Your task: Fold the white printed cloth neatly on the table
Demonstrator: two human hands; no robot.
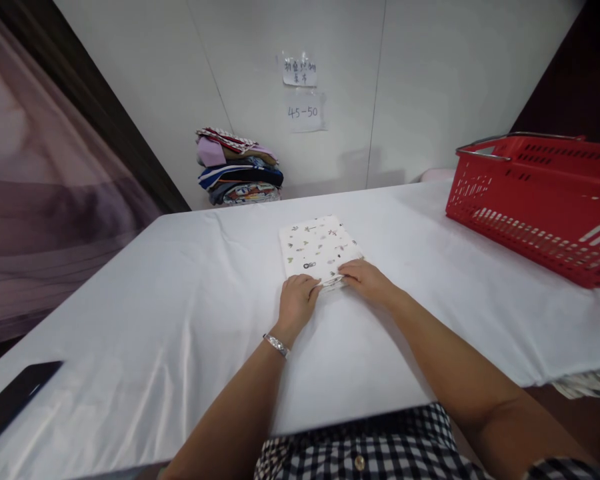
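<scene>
- Red basket [535, 200]: right side of table [180, 287]; interior mostly hidden.
- Folded patterned cloth [317, 248]: flat, mid-table.
- Left hand [298, 300], right hand [367, 280]: fingers nearly closed, pinching cloth's near edge.

I counted two hands [298, 300], one cloth [320, 247], one bench [205, 287], one basket [540, 207], two signs [305, 113], one fabric stack [243, 172] and, seemingly, one phone [17, 393].
</scene>
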